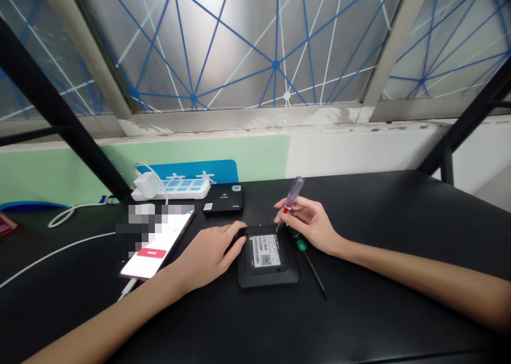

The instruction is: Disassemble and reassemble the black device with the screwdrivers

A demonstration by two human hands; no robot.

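Right fingers (294, 222) grip purple-handled screwdriver (294, 191); left fingers (236, 248) at black device's (268, 256) edge.

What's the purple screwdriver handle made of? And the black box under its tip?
The purple screwdriver handle looks like smooth, shiny plastic, since it seems see-through. The black box below is probably plastic with a dull finish, judging by its rounded corners and soft sheen, but painted metal could look similar.

A white charger (147, 185) is plugged into a power strip (187, 189). The window (239, 44) is crossed by blue lines (275, 65).
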